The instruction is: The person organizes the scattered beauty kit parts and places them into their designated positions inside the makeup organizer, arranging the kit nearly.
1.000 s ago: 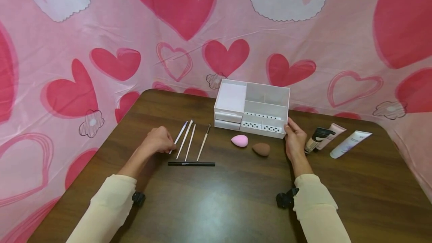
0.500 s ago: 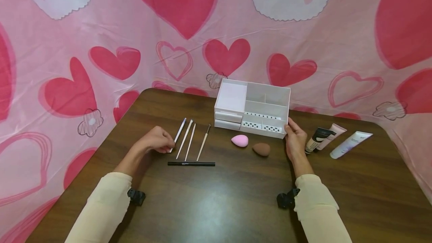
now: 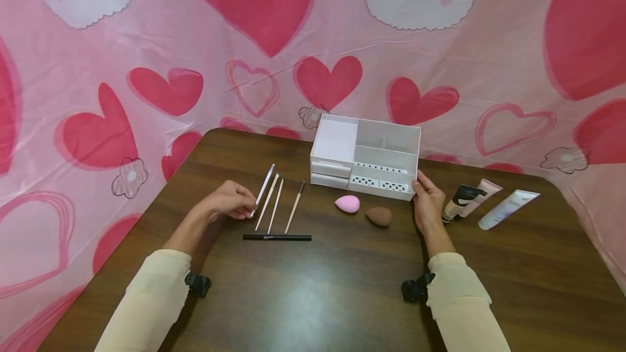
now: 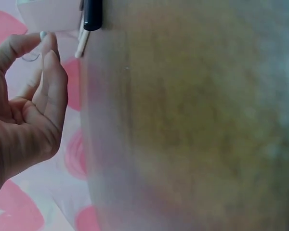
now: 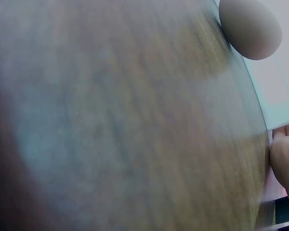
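Observation:
In the head view my left hand (image 3: 230,200) pinches the lower end of a slim white makeup brush (image 3: 265,182) with a pale purple tip, between thumb and forefinger. The left wrist view shows the same pinch, with the brush's end (image 4: 43,35) just peeking out. Beside it on the table lie two more white brushes (image 3: 268,202) (image 3: 275,206) and a dark-tipped brush (image 3: 295,207). My right hand (image 3: 428,202) grips the front right corner of a white desktop organizer (image 3: 334,140), thumb at the front and fingers along its side.
A black pencil (image 3: 277,238) lies crosswise below the brushes. In front of the organizer sit a pink sponge (image 3: 347,203) and a brown sponge (image 3: 379,216). Right of my right hand stand several tubes, black-capped (image 3: 459,203), pink (image 3: 481,198) and white (image 3: 508,209). A heart-patterned cloth (image 3: 342,26) hangs behind.
My left hand has taken hold of the leftmost brush, which has shifted up and slightly right, toward the brush beside it. My right hand stays on the organizer.

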